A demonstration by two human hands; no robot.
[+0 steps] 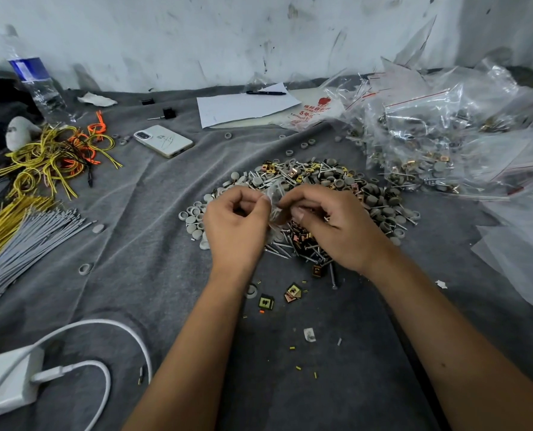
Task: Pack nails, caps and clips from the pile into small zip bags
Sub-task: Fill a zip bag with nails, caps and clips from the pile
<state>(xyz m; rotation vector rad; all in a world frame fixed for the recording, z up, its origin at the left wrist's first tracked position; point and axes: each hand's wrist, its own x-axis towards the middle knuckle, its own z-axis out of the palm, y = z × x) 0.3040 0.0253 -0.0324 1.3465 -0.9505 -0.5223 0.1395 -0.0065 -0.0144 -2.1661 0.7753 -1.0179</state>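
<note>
A pile of grey round caps, silver nails and brass-coloured clips lies on the grey cloth at the middle. Just above its near side, my left hand and my right hand both pinch a small clear zip bag between thumb and fingers, one hand on each side. The bag is crumpled and mostly hidden by my fingers; I cannot tell what it holds. A few loose clips and a nail lie nearer to me.
Filled zip bags are heaped at the right, with loose plastic sheets beside them. A phone, paper with a pen, a water bottle, yellow and orange wires, grey ties and a white charger lie around.
</note>
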